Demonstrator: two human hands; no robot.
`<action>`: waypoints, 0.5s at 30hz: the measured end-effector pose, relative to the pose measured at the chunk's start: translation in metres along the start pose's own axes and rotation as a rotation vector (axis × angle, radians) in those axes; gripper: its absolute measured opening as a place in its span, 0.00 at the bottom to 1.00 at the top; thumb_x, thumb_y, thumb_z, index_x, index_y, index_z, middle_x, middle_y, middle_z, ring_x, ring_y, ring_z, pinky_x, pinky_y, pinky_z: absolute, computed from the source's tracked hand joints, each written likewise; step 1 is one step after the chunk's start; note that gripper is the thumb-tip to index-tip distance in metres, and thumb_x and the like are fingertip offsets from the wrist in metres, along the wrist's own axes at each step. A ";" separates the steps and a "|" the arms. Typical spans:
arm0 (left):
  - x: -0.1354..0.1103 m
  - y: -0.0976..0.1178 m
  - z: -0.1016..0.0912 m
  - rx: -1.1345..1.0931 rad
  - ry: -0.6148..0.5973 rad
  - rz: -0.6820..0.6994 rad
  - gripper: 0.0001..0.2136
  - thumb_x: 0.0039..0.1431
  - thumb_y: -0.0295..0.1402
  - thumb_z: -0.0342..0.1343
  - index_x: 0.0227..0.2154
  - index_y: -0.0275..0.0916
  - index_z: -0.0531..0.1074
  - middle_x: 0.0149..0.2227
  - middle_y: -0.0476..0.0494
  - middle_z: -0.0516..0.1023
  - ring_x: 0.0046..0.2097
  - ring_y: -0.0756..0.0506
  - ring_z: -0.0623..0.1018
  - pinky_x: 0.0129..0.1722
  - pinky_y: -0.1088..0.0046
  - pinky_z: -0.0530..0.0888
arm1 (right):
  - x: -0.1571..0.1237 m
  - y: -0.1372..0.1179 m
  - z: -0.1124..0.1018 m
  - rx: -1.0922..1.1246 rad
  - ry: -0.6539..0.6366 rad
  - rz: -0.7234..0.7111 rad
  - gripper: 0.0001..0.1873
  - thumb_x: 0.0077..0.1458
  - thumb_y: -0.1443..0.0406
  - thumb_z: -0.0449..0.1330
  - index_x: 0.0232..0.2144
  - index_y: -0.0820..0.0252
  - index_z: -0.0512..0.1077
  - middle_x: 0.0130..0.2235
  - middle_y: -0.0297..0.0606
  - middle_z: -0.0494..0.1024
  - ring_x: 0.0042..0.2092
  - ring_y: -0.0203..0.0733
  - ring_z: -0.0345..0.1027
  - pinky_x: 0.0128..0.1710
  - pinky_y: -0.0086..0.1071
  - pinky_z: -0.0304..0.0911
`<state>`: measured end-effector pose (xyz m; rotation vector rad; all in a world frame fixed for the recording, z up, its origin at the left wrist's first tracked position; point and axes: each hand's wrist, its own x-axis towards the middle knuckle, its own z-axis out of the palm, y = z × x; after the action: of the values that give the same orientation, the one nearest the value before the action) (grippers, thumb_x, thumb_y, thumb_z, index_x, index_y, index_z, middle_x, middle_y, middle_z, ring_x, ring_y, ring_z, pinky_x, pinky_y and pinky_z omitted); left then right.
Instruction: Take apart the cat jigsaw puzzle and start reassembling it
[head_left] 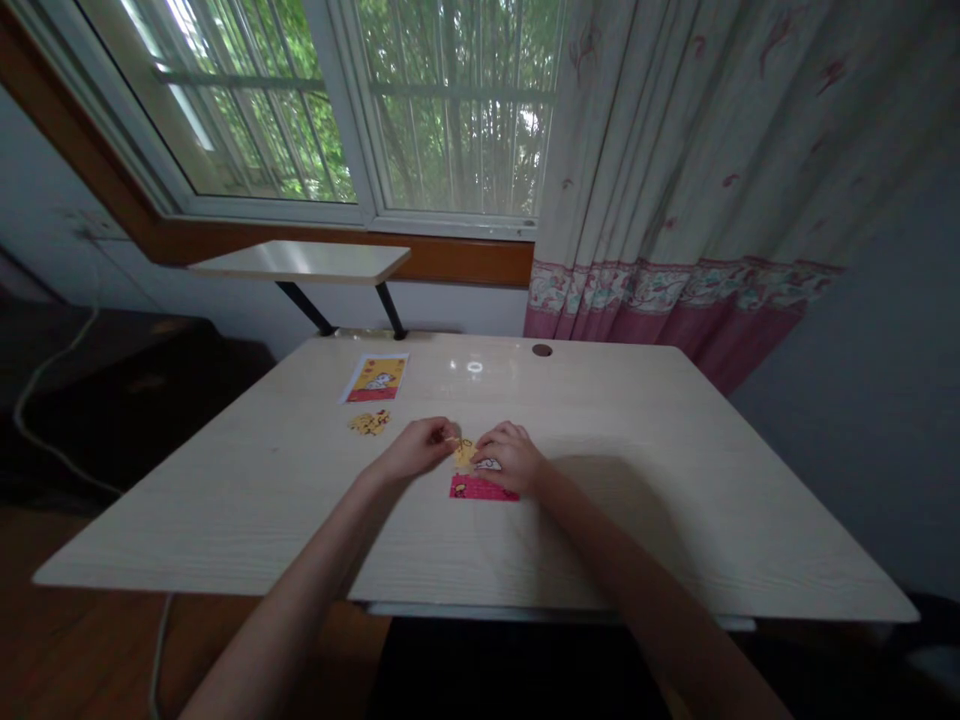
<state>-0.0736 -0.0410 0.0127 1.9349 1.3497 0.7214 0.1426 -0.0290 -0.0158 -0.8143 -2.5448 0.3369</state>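
Note:
A partly assembled jigsaw puzzle (pixel 484 487) lies on the table in front of me, its lower strip red, with yellow and a white figure above. My left hand (pixel 420 447) is at the puzzle's upper left, thumb and finger pinched on a small yellow puzzle piece (pixel 453 440). Over the puzzle's right side rests my right hand (pixel 516 458), fingers apart and touching it, hiding part of the picture. Farther left is a pile of loose yellow puzzle pieces (pixel 370 422). Behind that pile lies a reference picture (pixel 378 379) showing a white figure on yellow and red.
The pale wooden table (pixel 247 510) reaches to both sides. At its back left stands a small raised shelf (pixel 304 261) on black legs. A round cable-hole cover (pixel 541 350) is near the back edge. Beyond are a barred window (pixel 450 110) and a curtain (pixel 675 180).

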 end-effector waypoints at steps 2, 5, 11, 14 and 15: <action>0.001 -0.004 0.002 -0.124 0.070 -0.026 0.10 0.47 0.37 0.56 0.24 0.35 0.67 0.23 0.50 0.69 0.26 0.52 0.66 0.26 0.77 0.62 | 0.001 -0.001 -0.001 -0.015 0.008 -0.044 0.12 0.54 0.55 0.57 0.36 0.54 0.75 0.41 0.36 0.75 0.46 0.43 0.59 0.44 0.38 0.52; 0.004 -0.010 0.009 -0.377 0.188 -0.097 0.12 0.43 0.38 0.60 0.23 0.35 0.66 0.22 0.51 0.69 0.24 0.53 0.66 0.25 0.78 0.62 | 0.002 -0.004 -0.002 -0.002 0.043 -0.071 0.12 0.58 0.58 0.55 0.34 0.57 0.74 0.38 0.37 0.76 0.44 0.42 0.61 0.44 0.37 0.53; 0.011 0.000 0.021 -0.794 0.320 -0.249 0.17 0.35 0.37 0.66 0.26 0.35 0.67 0.18 0.50 0.72 0.20 0.53 0.69 0.22 0.79 0.63 | 0.007 -0.010 -0.001 0.292 0.306 0.148 0.11 0.59 0.62 0.52 0.32 0.59 0.72 0.36 0.37 0.75 0.41 0.37 0.65 0.44 0.31 0.57; 0.010 0.012 0.019 -0.841 0.282 -0.283 0.17 0.34 0.36 0.67 0.28 0.33 0.70 0.21 0.47 0.75 0.22 0.53 0.71 0.23 0.79 0.66 | 0.009 -0.011 -0.001 0.361 0.350 0.250 0.10 0.58 0.63 0.53 0.30 0.59 0.73 0.35 0.37 0.76 0.39 0.37 0.66 0.43 0.31 0.58; 0.009 0.015 0.018 -0.849 0.260 -0.294 0.17 0.35 0.37 0.67 0.28 0.32 0.72 0.22 0.46 0.75 0.23 0.52 0.72 0.24 0.78 0.67 | 0.009 -0.010 -0.001 0.359 0.361 0.281 0.10 0.58 0.64 0.53 0.29 0.59 0.73 0.35 0.37 0.76 0.39 0.37 0.66 0.43 0.31 0.58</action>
<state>-0.0485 -0.0398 0.0138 0.9794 1.1587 1.1805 0.1314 -0.0318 -0.0087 -0.9872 -1.9636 0.6497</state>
